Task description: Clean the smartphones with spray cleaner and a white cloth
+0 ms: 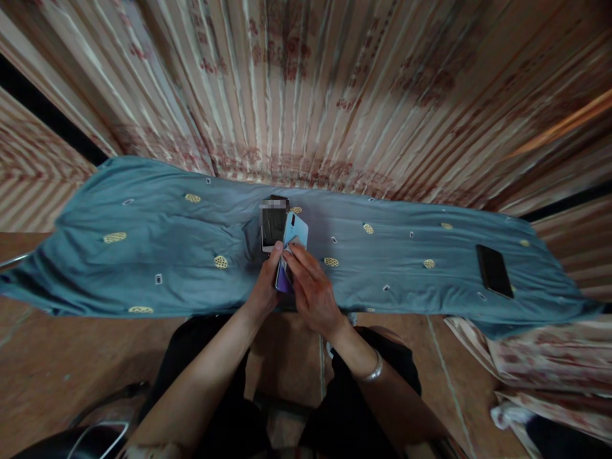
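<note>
My left hand (264, 280) is closed around the lower left edge of a smartphone (299, 228) with a shiny blue-to-purple back and a dark camera strip at its top corner. The phone is tilted, back side up, above the cloth. My right hand (315, 293) lies over the phone's back with its fingers together. Under its fingertips shows a small greyish cloth-like piece (292, 241), mostly hidden. Just behind and left of the phone, a dark-screened device (273, 224) lies on the cloth, partly blurred out at its top.
A blue-green cloth with yellow pineapple prints (392, 274) covers the long narrow table. A black flat phone-like object (495, 271) lies at the right. Patterned curtains (306, 95) hang right behind the table. My legs (382, 357) are below the front edge.
</note>
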A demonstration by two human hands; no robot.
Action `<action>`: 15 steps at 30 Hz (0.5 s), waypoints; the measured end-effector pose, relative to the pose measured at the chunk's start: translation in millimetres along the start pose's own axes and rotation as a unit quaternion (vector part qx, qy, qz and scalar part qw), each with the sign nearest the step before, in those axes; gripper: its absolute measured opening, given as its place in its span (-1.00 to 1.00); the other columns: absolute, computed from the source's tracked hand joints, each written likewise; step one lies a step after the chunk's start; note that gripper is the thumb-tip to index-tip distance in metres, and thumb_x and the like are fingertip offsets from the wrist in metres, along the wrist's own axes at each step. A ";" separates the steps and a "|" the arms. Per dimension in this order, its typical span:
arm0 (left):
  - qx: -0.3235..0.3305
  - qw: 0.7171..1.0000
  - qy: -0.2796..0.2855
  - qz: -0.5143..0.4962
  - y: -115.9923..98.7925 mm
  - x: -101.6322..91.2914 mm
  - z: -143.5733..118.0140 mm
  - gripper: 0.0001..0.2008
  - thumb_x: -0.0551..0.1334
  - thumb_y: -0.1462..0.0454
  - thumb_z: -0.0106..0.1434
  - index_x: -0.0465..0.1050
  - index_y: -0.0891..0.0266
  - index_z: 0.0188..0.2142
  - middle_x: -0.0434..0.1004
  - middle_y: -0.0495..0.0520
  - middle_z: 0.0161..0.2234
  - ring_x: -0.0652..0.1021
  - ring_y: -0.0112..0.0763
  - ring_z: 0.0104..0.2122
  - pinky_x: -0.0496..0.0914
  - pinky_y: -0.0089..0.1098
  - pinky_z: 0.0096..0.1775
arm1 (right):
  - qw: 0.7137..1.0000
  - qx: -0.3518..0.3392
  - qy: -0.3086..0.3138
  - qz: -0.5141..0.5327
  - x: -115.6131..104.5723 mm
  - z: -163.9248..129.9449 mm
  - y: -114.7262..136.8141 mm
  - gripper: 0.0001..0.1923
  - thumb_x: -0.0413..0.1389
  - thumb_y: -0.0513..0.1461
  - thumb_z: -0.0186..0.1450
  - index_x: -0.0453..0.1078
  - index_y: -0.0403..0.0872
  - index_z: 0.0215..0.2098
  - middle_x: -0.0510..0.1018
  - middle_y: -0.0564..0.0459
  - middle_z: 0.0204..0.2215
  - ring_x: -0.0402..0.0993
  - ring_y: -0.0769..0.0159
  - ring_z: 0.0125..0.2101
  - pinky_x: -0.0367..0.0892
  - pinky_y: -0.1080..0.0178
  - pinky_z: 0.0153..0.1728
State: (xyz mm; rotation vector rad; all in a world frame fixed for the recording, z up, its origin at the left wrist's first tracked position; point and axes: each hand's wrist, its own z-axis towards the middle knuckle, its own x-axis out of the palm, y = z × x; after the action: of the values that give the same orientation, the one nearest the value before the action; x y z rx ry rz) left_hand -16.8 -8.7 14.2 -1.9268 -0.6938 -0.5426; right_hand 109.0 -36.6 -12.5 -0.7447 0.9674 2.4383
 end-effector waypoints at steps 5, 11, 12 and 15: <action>-0.013 0.999 0.012 0.039 -4.1 -5.2 5.2 -0.56 0.36 -0.08 0.33 0.64 0.29 -0.31 0.71 0.16 -0.30 0.68 -0.14 0.00 0.55 -0.30 0.07 | 0.999 -0.032 -0.010 0.027 2.6 -0.5 9.6 -0.35 -0.05 -0.36 0.56 0.06 0.02 0.58 0.41 -0.14 0.43 0.25 0.16 0.47 0.30 -0.03 0.46; 0.026 0.998 0.024 0.061 0.6 -8.1 9.0 -0.53 0.39 -0.14 0.29 0.59 0.21 -0.46 0.60 0.08 -0.50 0.69 -0.16 -0.19 0.55 -0.32 -0.10 | 0.999 -0.027 -0.007 0.021 1.9 -2.9 11.3 -0.36 0.04 -0.31 0.56 0.11 0.02 0.56 0.44 -0.13 0.41 0.30 0.12 0.45 0.33 -0.04 0.45; 0.030 0.997 0.022 0.061 1.0 -8.4 9.2 -0.52 0.41 -0.14 0.27 0.59 0.21 -0.46 0.59 0.07 -0.52 0.68 -0.20 -0.24 0.55 -0.34 -0.14 | 1.000 -0.022 -0.003 0.018 2.3 -3.8 11.1 -0.38 0.04 -0.30 0.56 0.14 0.03 0.55 0.45 -0.12 0.40 0.31 0.11 0.45 0.33 -0.05 0.45; 0.014 0.997 0.028 0.069 -1.0 -9.9 7.9 -0.50 0.42 -0.17 0.23 0.62 0.23 -0.42 0.57 0.04 -0.52 0.66 -0.27 -0.31 0.56 -0.37 -0.21 | 1.000 -0.023 -0.002 0.004 3.3 -5.9 11.7 -0.41 0.03 -0.32 0.56 0.22 0.03 0.52 0.52 -0.10 0.35 0.36 0.13 0.42 0.38 -0.03 0.43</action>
State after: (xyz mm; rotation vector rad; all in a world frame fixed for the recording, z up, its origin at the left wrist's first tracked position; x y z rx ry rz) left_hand -24.1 -3.5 5.3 -1.9092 -0.5264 -0.4954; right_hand 102.0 -48.1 -12.4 -0.7510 0.9183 2.4755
